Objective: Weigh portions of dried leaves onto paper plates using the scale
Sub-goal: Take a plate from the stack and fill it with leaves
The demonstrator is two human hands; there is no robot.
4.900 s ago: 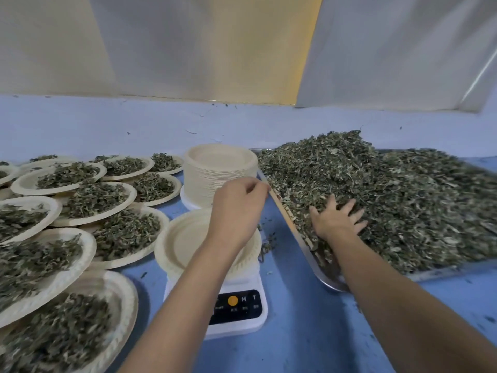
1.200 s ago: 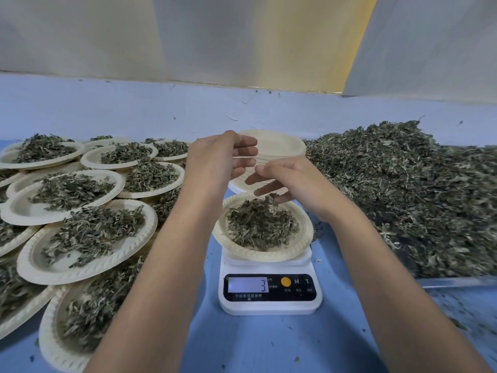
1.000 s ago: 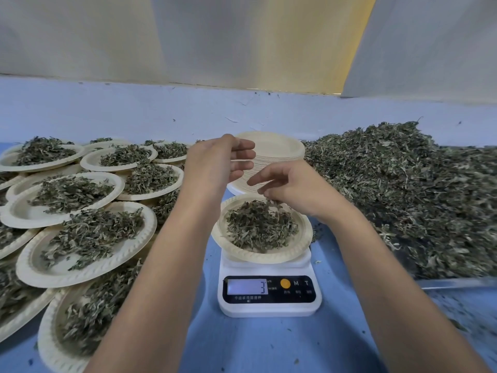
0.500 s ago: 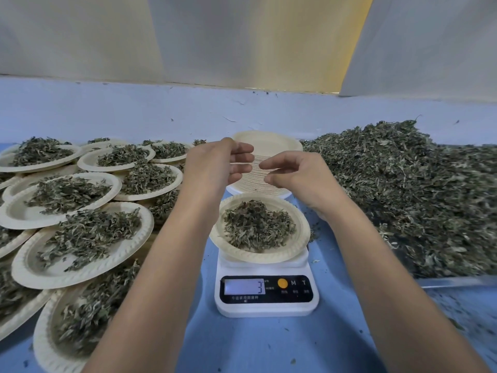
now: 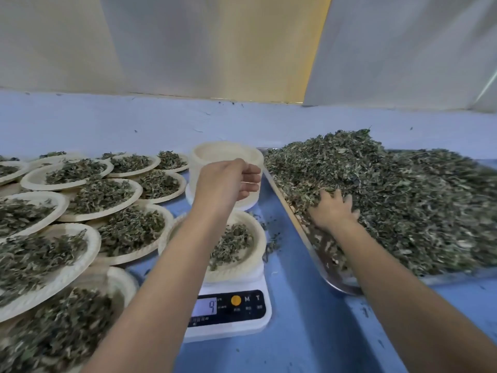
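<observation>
A white scale (image 5: 228,310) stands on the blue table and its display reads 9. On it sits a paper plate (image 5: 252,265) holding a small heap of dried leaves (image 5: 231,243). My left hand (image 5: 226,184) hovers above that plate with its fingers loosely curled; the inside of the palm is hidden. My right hand (image 5: 333,211) lies flat with its fingers spread, pressed into the big pile of dried leaves (image 5: 403,205) on a metal tray (image 5: 317,254) at the right.
A stack of unused paper plates (image 5: 226,153) stands behind the scale, partly behind my left hand. Several filled plates (image 5: 102,195) overlap across the left of the table. A wall closes off the back. Leaf crumbs lie between the scale and the tray.
My right hand has left the spot above the scale plate and gone right into the leaf pile. The display has changed from 3 to 9. My left hand stays over the plate.
</observation>
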